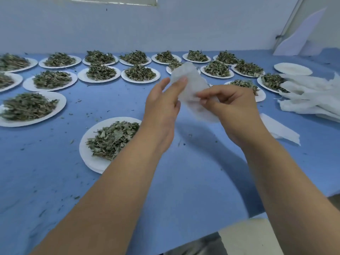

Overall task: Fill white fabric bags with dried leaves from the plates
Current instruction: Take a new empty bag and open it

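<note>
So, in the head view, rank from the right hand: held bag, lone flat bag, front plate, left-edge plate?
1. Held white fabric bag, pinched by the right hand.
2. Lone flat bag, just right of it.
3. Front plate of leaves, lower left.
4. Left-edge plate, far left.

I stand in a plain packing room, a small herb-processing workshop rather than a home kitchen. My long table [193,181] has a blue cover strewn with leaf crumbs. Rows of white plates [81,75] carry similar heaps of dried leaves [100,71]. A pile of white fabric bags [309,100] lies at my right, and the wall [165,30] behind is bare.
</note>
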The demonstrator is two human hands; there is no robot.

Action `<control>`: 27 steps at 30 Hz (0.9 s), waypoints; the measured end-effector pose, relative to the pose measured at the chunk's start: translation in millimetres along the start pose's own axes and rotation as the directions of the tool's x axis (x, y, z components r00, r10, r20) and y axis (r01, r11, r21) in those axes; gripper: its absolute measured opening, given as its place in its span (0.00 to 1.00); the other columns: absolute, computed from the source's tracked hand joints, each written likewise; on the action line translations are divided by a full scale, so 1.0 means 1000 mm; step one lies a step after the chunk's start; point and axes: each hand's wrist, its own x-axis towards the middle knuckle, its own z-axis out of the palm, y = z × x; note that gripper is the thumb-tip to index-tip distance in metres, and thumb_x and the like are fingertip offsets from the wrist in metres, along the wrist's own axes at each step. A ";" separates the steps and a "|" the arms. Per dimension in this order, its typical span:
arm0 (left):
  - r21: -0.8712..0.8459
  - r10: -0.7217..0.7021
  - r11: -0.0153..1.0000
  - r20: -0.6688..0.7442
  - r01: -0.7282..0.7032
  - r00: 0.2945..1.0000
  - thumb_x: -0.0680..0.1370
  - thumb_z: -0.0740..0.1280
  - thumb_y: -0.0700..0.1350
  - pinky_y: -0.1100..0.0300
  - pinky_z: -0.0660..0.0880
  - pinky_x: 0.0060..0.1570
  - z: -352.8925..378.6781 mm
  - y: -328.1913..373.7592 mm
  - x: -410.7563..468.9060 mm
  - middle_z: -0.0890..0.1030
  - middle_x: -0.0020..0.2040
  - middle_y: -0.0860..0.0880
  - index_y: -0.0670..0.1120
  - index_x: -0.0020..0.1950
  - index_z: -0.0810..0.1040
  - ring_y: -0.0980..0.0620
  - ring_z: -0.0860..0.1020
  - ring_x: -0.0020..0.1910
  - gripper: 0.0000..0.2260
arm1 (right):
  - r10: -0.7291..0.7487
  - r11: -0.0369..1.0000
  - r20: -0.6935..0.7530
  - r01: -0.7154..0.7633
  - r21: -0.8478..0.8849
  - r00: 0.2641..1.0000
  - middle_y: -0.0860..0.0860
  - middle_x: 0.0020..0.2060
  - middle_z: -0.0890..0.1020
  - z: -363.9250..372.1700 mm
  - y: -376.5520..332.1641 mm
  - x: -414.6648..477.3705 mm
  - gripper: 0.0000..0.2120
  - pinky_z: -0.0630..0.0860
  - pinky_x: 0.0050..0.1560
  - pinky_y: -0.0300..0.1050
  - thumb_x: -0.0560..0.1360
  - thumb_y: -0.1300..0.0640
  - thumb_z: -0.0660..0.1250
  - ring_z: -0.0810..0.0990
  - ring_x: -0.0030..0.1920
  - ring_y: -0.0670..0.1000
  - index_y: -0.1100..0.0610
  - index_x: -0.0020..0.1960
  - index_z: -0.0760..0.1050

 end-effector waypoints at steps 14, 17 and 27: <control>0.792 0.741 0.443 -0.060 -0.420 0.669 0.72 0.75 0.40 0.70 0.74 0.39 -0.137 0.121 -0.030 0.84 0.39 0.62 0.55 0.54 0.80 0.62 0.81 0.40 0.15 | -0.052 0.990 0.171 0.073 -0.119 0.984 0.44 0.50 0.86 0.157 -0.019 0.040 0.07 0.81 0.58 0.50 0.75 0.63 0.73 0.84 0.52 0.42 0.56 0.51 0.79; 0.824 0.793 0.325 0.030 -0.464 0.608 0.76 0.69 0.38 0.71 0.74 0.41 -0.153 0.128 -0.034 0.83 0.39 0.65 0.53 0.56 0.82 0.64 0.81 0.43 0.13 | -0.171 0.963 0.193 0.205 -0.173 0.966 0.41 0.53 0.83 0.184 -0.027 0.038 0.10 0.80 0.49 0.45 0.75 0.59 0.72 0.82 0.53 0.40 0.52 0.54 0.77; 0.792 0.703 0.439 -0.009 -0.425 0.711 0.74 0.76 0.42 0.70 0.76 0.44 -0.176 0.114 -0.037 0.85 0.42 0.59 0.56 0.55 0.82 0.62 0.83 0.46 0.13 | -0.298 0.915 0.203 0.340 -0.217 0.933 0.37 0.53 0.81 0.201 -0.022 0.022 0.14 0.77 0.41 0.39 0.76 0.58 0.72 0.82 0.49 0.43 0.43 0.58 0.78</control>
